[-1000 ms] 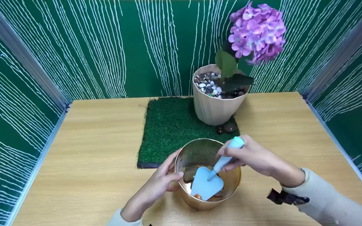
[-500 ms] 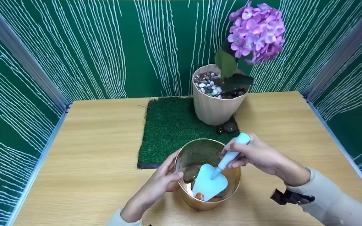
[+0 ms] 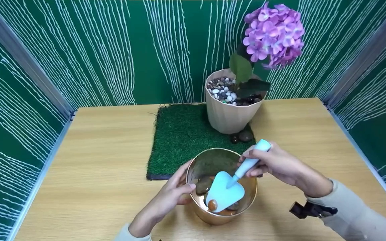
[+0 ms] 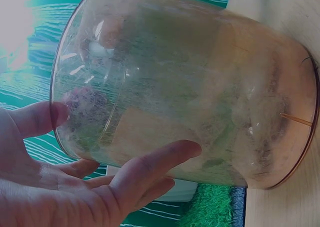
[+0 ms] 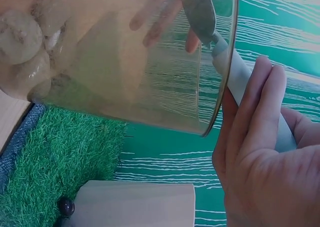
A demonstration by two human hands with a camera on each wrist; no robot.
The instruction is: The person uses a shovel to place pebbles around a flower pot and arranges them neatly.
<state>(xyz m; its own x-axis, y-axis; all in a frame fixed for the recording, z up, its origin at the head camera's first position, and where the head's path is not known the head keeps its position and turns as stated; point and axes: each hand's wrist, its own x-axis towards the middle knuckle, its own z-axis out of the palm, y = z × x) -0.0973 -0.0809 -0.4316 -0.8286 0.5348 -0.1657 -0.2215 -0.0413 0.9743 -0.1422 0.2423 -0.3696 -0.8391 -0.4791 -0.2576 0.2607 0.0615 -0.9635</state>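
My right hand [image 3: 276,164] grips the handle of a light blue trowel [image 3: 226,192], its blade tilted inside the mouth of a see-through amber container [image 3: 251,197]. A small orange-brown stone [image 3: 212,205] sits on the blade's lower tip. Larger dark stones [image 3: 204,185] lie lower in the container, partly hidden behind the blade. My left hand [image 3: 169,192] holds the container's left side, thumb hooked over the rim and fingers along the outer wall. In the right wrist view, several stones [image 5: 20,37] show through the container's wall near its base.
Behind the container lies a green turf mat [image 3: 179,134] on the wooden table [image 3: 102,150]. A pale ribbed pot [image 3: 228,117] with pebbles and a purple hydrangea [image 3: 275,35] stands on the mat's back right. Two dark stones [image 3: 245,135] rest by the pot. Green walls surround the table.
The trowel has moved up and to the right with my right hand. The orange-brown stone shows more fully on its blade. My left hand and the container have stayed put.
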